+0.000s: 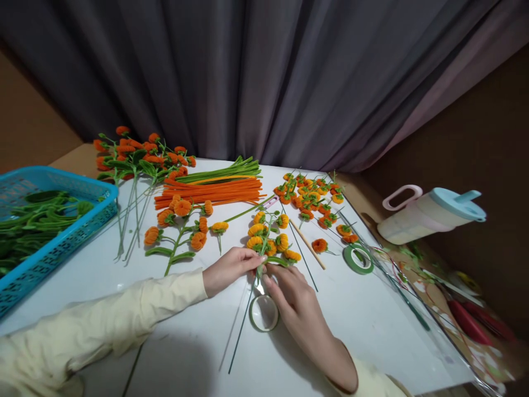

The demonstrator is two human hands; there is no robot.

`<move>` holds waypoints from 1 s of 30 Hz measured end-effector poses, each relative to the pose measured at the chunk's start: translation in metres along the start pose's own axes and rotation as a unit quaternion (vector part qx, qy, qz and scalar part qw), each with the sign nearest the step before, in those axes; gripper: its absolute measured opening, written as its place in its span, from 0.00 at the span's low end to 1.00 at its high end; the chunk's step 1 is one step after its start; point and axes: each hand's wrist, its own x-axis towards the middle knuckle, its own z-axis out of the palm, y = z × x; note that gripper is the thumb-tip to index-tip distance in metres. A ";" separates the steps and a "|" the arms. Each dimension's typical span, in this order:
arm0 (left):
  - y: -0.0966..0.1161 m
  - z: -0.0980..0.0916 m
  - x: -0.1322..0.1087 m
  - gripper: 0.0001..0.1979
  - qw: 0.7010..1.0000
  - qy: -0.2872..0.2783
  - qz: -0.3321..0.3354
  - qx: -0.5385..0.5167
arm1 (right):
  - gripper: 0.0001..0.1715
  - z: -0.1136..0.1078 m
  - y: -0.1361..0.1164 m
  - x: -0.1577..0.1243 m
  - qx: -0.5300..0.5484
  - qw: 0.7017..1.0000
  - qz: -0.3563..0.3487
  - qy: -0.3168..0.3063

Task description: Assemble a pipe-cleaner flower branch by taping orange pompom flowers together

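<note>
Both hands meet at the stem of a yellow-orange flower spray (268, 237) in the middle of the white table. My left hand (231, 267) pinches the stem from the left, just under the blooms. My right hand (295, 298) has its fingers closed around the stem's lower part and a green leaf, from the right. A roll of green tape (263, 313) hangs or rests right below the fingers, its strip leading up to the stem. A dark thin wire (241, 331) runs down from the hands toward the front.
A blue basket (53, 259) of green leaves stands left. Orange sprays (179, 234), orange pipe cleaners (210, 192) and loose flower heads (316, 196) lie behind. At right are another tape roll (357, 258), a cup (430, 216) and red-handled pliers (469, 322).
</note>
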 end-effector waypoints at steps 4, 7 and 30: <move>0.000 0.001 0.000 0.19 1.000 0.009 0.004 -0.005 | 0.16 0.009 0.001 0.010 0.229 0.964 0.133 -0.028; -0.001 0.001 0.001 0.18 1.000 0.012 0.011 -0.016 | 0.20 0.015 -0.001 0.013 0.354 0.915 0.192 0.007; 0.000 0.003 -0.001 0.19 1.000 -0.002 0.003 -0.020 | 0.16 0.010 0.005 0.023 0.490 0.835 0.238 -0.079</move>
